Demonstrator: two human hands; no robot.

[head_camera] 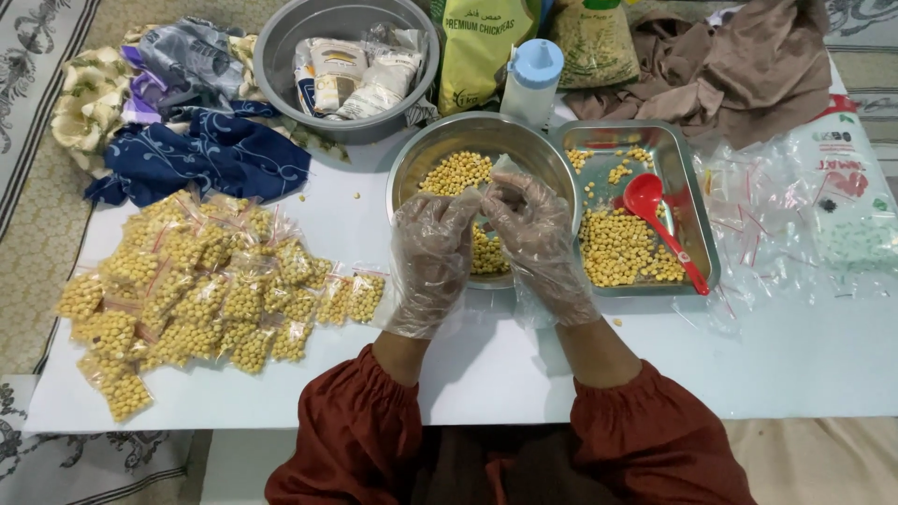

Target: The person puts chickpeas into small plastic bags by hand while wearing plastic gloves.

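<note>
Your left hand (432, 257) and right hand (538, 245), gloved, fingertips pinching small clear bag (496, 180) over round steel bowl (482, 178) of chickpeas. Step, by my guess: filling or sealing bag. Next needs steady grip. Right of bowl: tray (697, 224), red scoop (655, 220). Left of bowl: filled packets (201, 290), nothing blocking.

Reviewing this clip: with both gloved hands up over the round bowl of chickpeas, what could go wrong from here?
1. The left hand and right hand pinch a small clear bag over the steel bowl; loose gloves may slip and chickpeas could spill. A few strays already lie on the table.
2. The red spoon handle overhangs the tray rim; a sleeve could knock it.
</note>
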